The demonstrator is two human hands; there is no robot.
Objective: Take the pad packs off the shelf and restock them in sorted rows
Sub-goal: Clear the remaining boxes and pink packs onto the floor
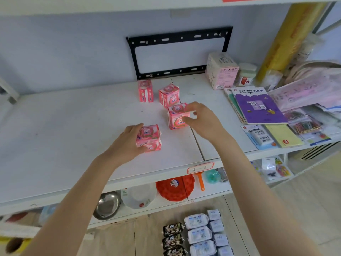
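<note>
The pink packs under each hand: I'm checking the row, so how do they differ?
The left hand grips a two-high stack of pink packs near the shelf's front edge; the right hand touches a single pink pack farther back and to the right. Both carry the same pink wrapper.

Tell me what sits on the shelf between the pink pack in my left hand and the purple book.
In the head view, the pink pack that your right hand touches lies between the left-hand pack and the purple book; otherwise only bare shelf.
</note>
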